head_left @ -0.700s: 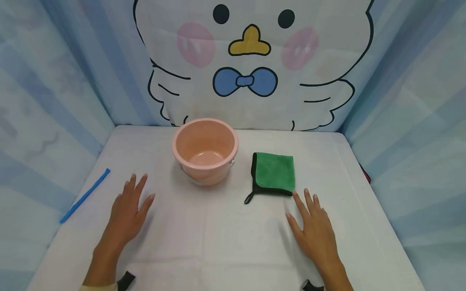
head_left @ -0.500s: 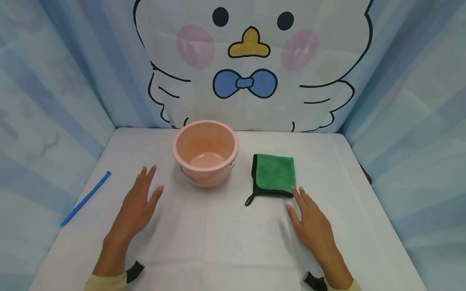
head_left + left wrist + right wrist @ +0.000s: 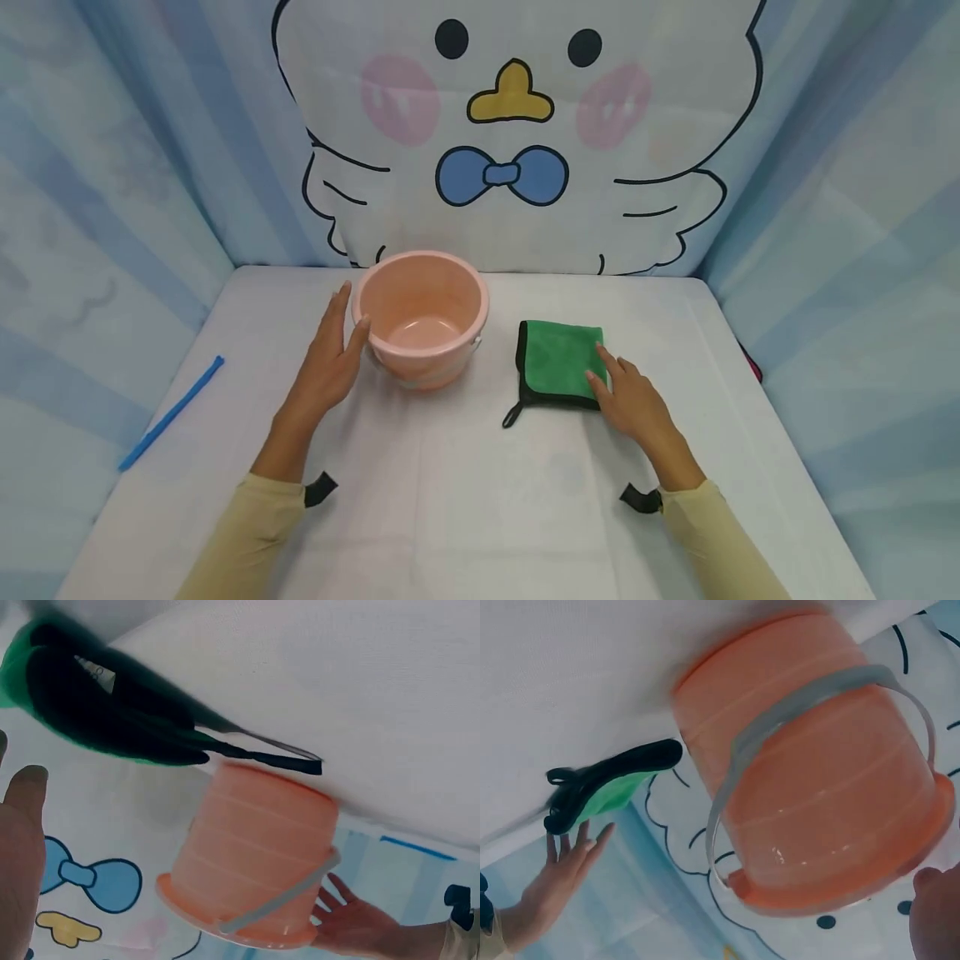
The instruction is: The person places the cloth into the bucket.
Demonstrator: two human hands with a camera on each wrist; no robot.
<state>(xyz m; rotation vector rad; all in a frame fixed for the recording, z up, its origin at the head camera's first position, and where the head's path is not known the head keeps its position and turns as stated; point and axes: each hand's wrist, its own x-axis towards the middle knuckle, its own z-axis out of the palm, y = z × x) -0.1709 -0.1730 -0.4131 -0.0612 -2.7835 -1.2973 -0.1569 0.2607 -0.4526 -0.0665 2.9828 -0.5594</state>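
A: What is in front of the person?
B: A pink bucket (image 3: 426, 362) stands upright toward the back of a white-covered bench (image 3: 465, 500). To its right, lying flat, is a folded green cloth (image 3: 557, 360) edged in black.
A: How could this step go well?
B: I'd steady the bucket by its wall so it doesn't tip, and take all the cloth's layers together so the fold likely keeps.
A: And each grip?
B: The left grip (image 3: 324, 371) is at the bucket's left side, fingers straight, thumb spread away, overlapping the rim; contact I can't tell. The right grip (image 3: 632, 402) is at the cloth's near right corner, thumb and forefinger parted, pinching nothing; whether the fingertips touch, I can't tell.
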